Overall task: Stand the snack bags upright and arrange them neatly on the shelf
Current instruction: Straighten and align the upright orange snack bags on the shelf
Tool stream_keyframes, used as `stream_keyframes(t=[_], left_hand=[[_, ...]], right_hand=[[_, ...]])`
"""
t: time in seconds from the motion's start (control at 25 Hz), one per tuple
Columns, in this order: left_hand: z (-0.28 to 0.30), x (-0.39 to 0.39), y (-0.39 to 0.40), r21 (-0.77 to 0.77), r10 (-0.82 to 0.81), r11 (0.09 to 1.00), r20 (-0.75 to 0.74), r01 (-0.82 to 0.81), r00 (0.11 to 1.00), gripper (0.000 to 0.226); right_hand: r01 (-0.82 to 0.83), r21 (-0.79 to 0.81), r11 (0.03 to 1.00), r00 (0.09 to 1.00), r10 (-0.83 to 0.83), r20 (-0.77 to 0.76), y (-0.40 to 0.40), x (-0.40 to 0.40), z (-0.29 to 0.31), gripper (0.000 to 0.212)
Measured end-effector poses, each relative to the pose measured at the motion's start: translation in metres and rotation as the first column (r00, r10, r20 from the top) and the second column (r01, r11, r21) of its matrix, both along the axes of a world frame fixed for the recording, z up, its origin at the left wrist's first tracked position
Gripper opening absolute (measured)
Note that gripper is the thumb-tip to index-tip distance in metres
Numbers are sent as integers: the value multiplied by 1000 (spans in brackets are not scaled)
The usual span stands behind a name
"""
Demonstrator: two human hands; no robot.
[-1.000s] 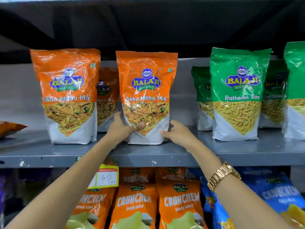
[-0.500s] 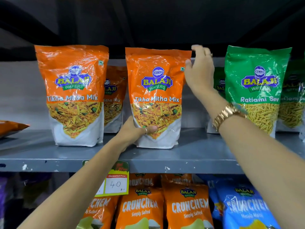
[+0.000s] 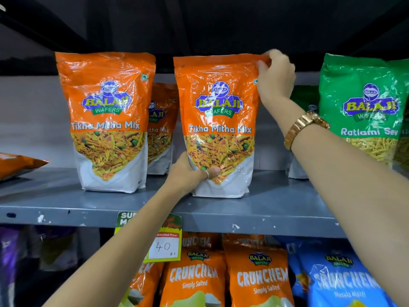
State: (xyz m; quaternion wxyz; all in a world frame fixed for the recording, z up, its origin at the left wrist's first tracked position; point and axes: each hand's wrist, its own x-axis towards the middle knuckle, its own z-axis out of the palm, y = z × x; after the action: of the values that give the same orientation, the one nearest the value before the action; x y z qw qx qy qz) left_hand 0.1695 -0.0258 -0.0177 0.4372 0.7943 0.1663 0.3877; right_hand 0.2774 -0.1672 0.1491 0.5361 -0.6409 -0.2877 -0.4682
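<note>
An orange Tikha Mitha Mix bag [image 3: 221,120] stands upright at the middle of the grey shelf [image 3: 168,216]. My left hand [image 3: 190,173] grips its lower left corner, thumb across the front. My right hand [image 3: 274,78] pinches its top right corner. A second orange bag [image 3: 106,120] stands upright to the left, and a third [image 3: 161,129] stands behind, between the two. A green Ratlami Sev bag [image 3: 365,107] stands upright at the right, with another green bag [image 3: 303,100] partly hidden behind my right forearm.
An orange bag [image 3: 20,162] lies flat at the shelf's far left edge. A price tag marked 40 [image 3: 163,244] hangs from the shelf front. Below are orange Crunchem bags [image 3: 259,278] and blue Crunchem bags [image 3: 340,282]. A dark shelf underside hangs close above the bag tops.
My right hand rose from the bag's lower right corner to its top right corner and closed on it. The left hand kept its grip. The view moved closer.
</note>
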Motion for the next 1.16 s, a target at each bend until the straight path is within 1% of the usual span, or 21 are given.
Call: stream_keyframes(t=[0.08, 0.12, 0.2, 0.28, 0.32, 0.4, 0.44, 0.52, 0.56, 0.64, 0.68, 0.76, 0.84, 0.88, 0.92, 0.96, 1.0, 1.04, 1.08, 1.12, 1.16], left_hand=[[-1, 0, -1, 22, 22, 1000, 0, -22, 1000, 81], [0, -1, -3, 32, 29, 999, -3, -29, 1000, 81], [0, -2, -3, 36, 38, 999, -8, -37, 999, 82], [1, -4, -5, 29, 48, 998, -11, -48, 999, 79], [1, -4, -6, 31, 53, 998, -17, -53, 998, 76], [1, -6, -8, 42, 60, 997, -29, -59, 998, 70], [1, -9, -11, 42, 58, 997, -9, -57, 998, 65], [3, -19, -17, 9, 81, 997, 117, -82, 990, 57], [5, -26, -16, 6, 137, 990, 205, -141, 969, 54], [8, -44, -9, 71, 287, 940, 371, -335, 883, 42], [10, -55, -2, 109, 349, 894, 440, -435, 827, 33], [14, -78, 15, 130, 459, 786, 533, -605, 711, 22], [19, -99, 32, 82, 589, 667, 549, -740, 592, 23], [21, -109, 40, 56, 664, 599, 521, -799, 535, 27], [20, -118, 51, 46, 725, 540, 481, -840, 492, 32], [19, -127, 59, 46, 758, 518, 437, -854, 484, 38], [16, -134, 71, 48, 763, 538, 396, -842, 511, 45], [13, -140, 81, 42, 746, 592, 349, -805, 567, 53], [10, -145, 92, 21, 710, 663, 297, -748, 638, 61], [6, -149, 102, -13, 665, 729, 249, -684, 704, 69], [3, -152, 111, -76, 611, 789, 207, -610, 764, 75]], right_hand=[[-185, 7, 983, 975, 184, -124, 2, 4, -14, 33], [-280, 7, 960, 942, 276, -189, 2, 6, -23, 34], [-418, -1, 908, 871, 400, -285, 3, 10, -40, 35], [-483, 3, 876, 828, 457, -325, 2, 10, -56, 37], [-486, 6, 874, 820, 458, -342, 0, 9, -63, 38], [-438, 5, 899, 842, 412, -347, -1, 4, -75, 42], [-364, 7, 931, 889, 350, -295, -2, 3, -81, 44], [-174, 49, 984, 981, 178, -83, -2, -2, -90, 38], [-116, 81, 990, 992, 112, 49, -1, -4, -94, 32], [-87, 101, 991, 958, 55, 280, 1, -12, -96, 20], [-101, 75, 992, 933, 68, 354, 4, -19, -97, 18], [-145, -35, 989, 894, 146, 425, 14, -35, -101, 16], [-171, -151, 974, 859, 222, 462, 29, -54, -108, 15], [-191, -204, 960, 845, 266, 463, 38, -63, -112, 14], [-220, -261, 940, 835, 320, 447, 48, -74, -115, 14], [-252, -335, 908, 827, 382, 412, 59, -84, -119, 13], [-279, -428, 860, 823, 444, 355, 69, -93, -121, 14], [-296, -522, 800, 830, 486, 274, 79, -100, -123, 14], [-308, -602, 737, 853, 494, 168, 88, -107, -123, 16], [-338, -661, 670, 881, 473, 29, 97, -113, -121, 20], [-398, -694, 600, 891, 434, -136, 102, -118, -120, 29]])
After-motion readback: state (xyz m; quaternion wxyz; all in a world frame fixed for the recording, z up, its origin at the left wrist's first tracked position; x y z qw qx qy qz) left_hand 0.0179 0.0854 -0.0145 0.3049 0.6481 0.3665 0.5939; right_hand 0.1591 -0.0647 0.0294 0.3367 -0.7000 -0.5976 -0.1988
